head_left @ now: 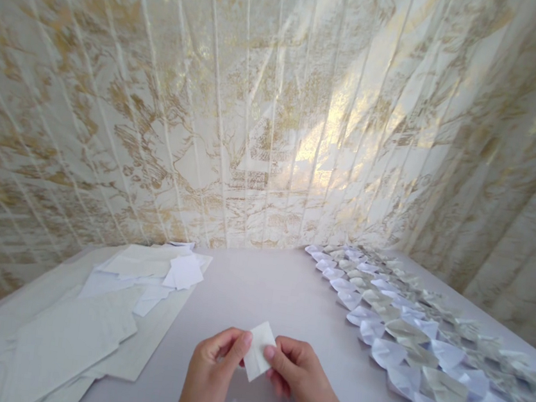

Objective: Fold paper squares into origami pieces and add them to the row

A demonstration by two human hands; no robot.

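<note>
Centrally, a small white paper (258, 353) sits tilted between two hands, one corner pointing toward the wearer. The left hand (213, 362) and right hand (301, 369) are equally near, fingers closed on opposite edges. On the table (243, 288), sheets (71, 333) lie left, folded pieces (387, 353) right.

Backdrop: pale curtain (211, 104) with gold-brown printed pattern and vertical folds, running across the far side and round to the right. Bright patch of light right of centre; right-hand portion dimmer. Below it, plain tabletop (253, 283), pale lilac-grey.
</note>
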